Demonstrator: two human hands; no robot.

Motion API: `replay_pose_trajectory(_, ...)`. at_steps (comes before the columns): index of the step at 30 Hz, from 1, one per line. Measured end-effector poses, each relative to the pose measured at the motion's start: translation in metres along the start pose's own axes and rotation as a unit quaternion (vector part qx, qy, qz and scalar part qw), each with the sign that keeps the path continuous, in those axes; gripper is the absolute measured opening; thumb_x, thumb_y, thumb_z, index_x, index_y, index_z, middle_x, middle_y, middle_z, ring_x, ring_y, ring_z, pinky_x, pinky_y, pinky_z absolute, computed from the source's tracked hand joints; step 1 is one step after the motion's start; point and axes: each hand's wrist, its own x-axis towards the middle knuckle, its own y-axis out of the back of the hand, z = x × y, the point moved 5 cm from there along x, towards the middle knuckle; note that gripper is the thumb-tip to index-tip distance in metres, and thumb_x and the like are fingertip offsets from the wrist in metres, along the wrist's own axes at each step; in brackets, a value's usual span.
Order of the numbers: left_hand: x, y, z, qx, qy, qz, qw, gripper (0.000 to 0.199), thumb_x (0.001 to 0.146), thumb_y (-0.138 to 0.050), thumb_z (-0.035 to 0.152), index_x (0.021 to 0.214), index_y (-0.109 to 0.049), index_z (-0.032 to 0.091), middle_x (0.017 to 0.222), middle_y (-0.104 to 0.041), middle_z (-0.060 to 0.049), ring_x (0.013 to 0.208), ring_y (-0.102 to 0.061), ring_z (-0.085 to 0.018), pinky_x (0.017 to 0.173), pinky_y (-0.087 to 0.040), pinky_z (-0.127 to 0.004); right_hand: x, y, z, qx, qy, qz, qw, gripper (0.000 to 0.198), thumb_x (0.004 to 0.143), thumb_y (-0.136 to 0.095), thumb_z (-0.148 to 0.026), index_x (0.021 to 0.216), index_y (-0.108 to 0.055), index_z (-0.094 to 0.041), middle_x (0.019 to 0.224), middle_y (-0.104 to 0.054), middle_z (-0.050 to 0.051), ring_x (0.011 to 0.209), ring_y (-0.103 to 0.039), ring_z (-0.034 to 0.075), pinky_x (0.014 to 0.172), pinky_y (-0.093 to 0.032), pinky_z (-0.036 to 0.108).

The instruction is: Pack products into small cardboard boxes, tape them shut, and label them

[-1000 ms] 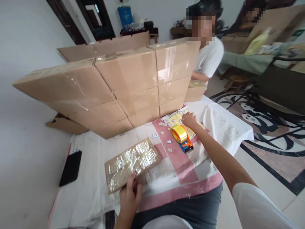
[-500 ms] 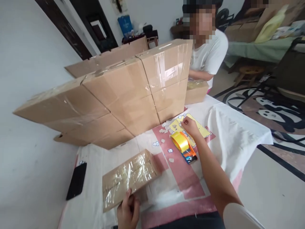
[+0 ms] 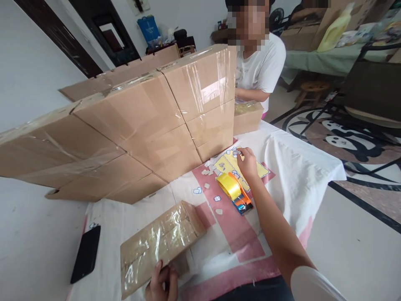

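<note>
A small cardboard box [image 3: 156,246], wrapped in shiny clear tape, is tilted at the near edge of the table. My left hand [image 3: 162,283] grips its near edge, thumb on top and fingers curled underneath. Farther off, my right hand [image 3: 247,162] is closed in a pinch over a yellow sheet [image 3: 255,169] with small white cut-outs on it. A small pale piece of paper [image 3: 237,153] shows at those fingertips. Beside that wrist lies a tape dispenser [image 3: 242,196], orange and blue, carrying a yellow roll of tape [image 3: 230,186].
A wall of taped cardboard boxes [image 3: 140,113] stands along the table's far side. Scraps of paper [image 3: 218,212] dot the pink-and-white tablecloth [image 3: 238,234]. A black phone [image 3: 86,254] lies at left. Across the table a person [image 3: 263,62] stands behind another box [image 3: 249,119].
The view has swung slightly right, so most things appear farther left. My right hand has shifted a little toward the sheet's far edge. My left hand keeps its grip on the box.
</note>
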Motion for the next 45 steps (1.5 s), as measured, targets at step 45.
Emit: replay_pose_trajectory(45, 0.0, 0.013, -0.026, -0.007, 0.072, -0.055, 0.996, 0.075, 0.085, -0.062, 0.06, 0.141, -0.045, 0.014, 0.074, -0.076, -0.003, 0.074, -0.073, -0.026, 0.077, -0.056, -0.04, -0.012, 0.0, 0.019, 0.141, -0.154, -0.128, 0.97, 0.029, 0.084, -0.046, -0.01, 0.111, -0.051, -0.02, 0.098, -0.076, 0.009, 0.079, -0.071, 0.02, 0.069, -0.048, 0.029)
